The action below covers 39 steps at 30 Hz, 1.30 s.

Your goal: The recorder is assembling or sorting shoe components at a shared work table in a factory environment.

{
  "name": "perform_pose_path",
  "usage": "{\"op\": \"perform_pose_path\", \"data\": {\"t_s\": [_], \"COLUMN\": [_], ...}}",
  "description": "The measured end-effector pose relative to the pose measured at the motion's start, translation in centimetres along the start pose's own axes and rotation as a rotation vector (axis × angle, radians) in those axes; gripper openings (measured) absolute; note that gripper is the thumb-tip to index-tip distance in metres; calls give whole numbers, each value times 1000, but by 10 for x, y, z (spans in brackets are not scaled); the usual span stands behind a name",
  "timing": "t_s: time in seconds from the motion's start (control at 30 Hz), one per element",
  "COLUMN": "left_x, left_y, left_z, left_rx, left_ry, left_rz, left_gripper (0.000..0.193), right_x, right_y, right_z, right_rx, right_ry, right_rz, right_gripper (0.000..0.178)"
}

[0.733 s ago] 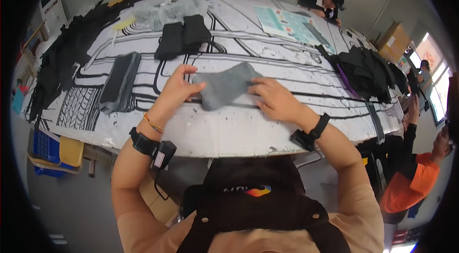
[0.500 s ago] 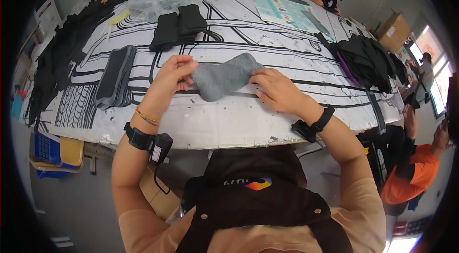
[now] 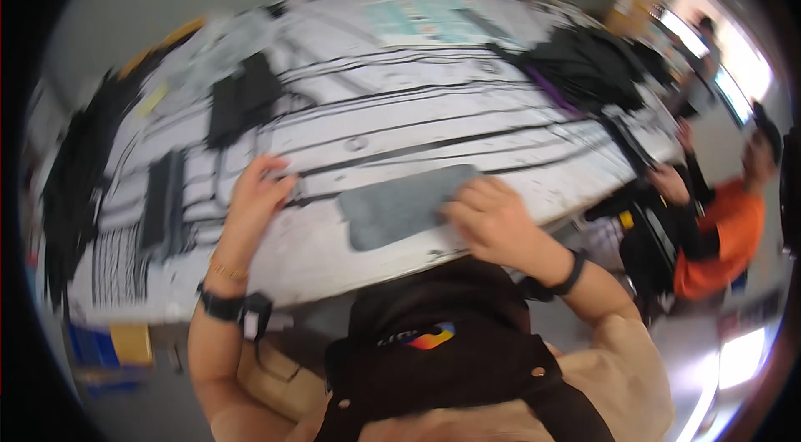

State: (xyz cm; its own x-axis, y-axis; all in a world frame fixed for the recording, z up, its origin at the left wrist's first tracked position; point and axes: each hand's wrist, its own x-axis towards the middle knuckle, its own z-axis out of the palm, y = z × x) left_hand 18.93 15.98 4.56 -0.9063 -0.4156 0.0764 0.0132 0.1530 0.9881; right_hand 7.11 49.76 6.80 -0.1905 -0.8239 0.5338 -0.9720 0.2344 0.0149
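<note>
A grey sock [image 3: 400, 207] lies near the front edge of the table as a flat, rounded oblong. My right hand [image 3: 494, 217] has its fingers curled over the right end of the sock and grips it there. My left hand [image 3: 260, 191] hovers left of the sock, apart from it, fingers bent but parted and nothing between them. A stack of folded dark grey socks [image 3: 163, 202] stands farther left. Beyond my left hand sits a black folded pile [image 3: 244, 100]. The view is blurred by motion.
Clear plastic bags [image 3: 225, 41] and dark cloth [image 3: 88, 166] cover the left side. A black fabric heap [image 3: 584, 66] lies right, near a patterned sheet [image 3: 425, 20]. Two people sit at the far edge; a person in orange [image 3: 722, 242] is close on my right.
The view has swung right. The sock went from a bent shape between both hands to a flat oblong nearer the table's front edge. My left hand has come away from it.
</note>
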Motion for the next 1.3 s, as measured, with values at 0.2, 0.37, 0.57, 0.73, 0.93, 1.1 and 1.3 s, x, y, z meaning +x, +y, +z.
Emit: {"op": "perform_pose_path", "data": {"t_s": [0.2,0.37,0.57,0.73,0.93,1.1,1.3], "left_x": [0,-21,-88,-101,-97,-97,-84], "left_y": [5,12,30,14,-14,-18,-22], "left_z": [4,5,-7,-16,-11,-21,-14], "left_rx": [105,89,325,143,104,74,135], "left_ry": [39,164,-2,37,108,67,25], "left_rz": [10,190,161,65,21,12,2], "left_gripper": [23,29,41,35,34,36,35], "right_x": [-12,-25,-72,-168,-208,-260,-220], "right_y": [-5,14,153,249,237,229,192], "right_z": [15,-8,-213,-329,-309,-257,-395], "right_rx": [37,-40,-726,-1049,266,162,-894], "right_ry": [150,240,481,10,138,-64,183], "right_rz": [92,206,938,1224,1260,1057,1254], "right_gripper": [12,50,52,41,49,40,28]}}
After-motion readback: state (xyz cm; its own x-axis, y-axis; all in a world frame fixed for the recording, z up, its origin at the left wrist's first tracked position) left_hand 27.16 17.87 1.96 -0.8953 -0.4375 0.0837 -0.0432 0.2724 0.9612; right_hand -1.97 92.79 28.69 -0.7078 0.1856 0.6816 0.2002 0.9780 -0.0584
